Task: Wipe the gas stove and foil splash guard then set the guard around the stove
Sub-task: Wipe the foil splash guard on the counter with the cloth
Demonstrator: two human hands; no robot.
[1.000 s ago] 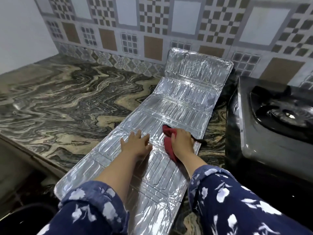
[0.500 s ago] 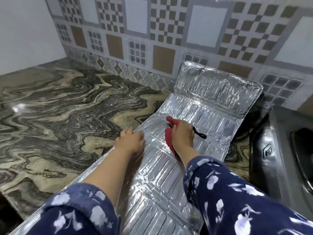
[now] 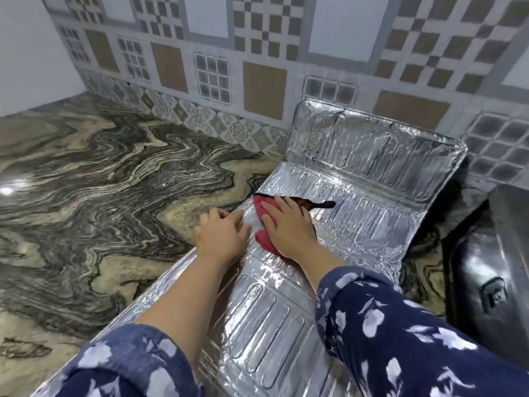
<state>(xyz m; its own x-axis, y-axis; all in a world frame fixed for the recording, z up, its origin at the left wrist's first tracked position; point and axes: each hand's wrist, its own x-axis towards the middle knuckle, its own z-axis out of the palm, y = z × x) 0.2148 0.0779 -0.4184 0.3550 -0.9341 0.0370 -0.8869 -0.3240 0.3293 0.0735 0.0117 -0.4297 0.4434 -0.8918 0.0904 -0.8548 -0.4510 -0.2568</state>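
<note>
The foil splash guard [image 3: 357,224] lies flat along the marble counter, and its far panel leans up against the tiled wall. My right hand [image 3: 286,227] presses a red cloth [image 3: 264,239] with a black edge onto the guard's middle panel. Beside it, my left hand [image 3: 220,236] rests palm down on the guard's left edge, fingers spread, holding nothing. The gas stove [image 3: 492,270] shows only as a dark steel side at the right edge.
The swirled marble counter [image 3: 94,196] stretches to the left and far side. The patterned tile wall [image 3: 257,58] stands behind. A narrow strip of counter separates the guard from the stove.
Both hands and the cloth have slid farther along the guard toward the wall. My view has shifted left and closer, so most of the stove is out of frame.
</note>
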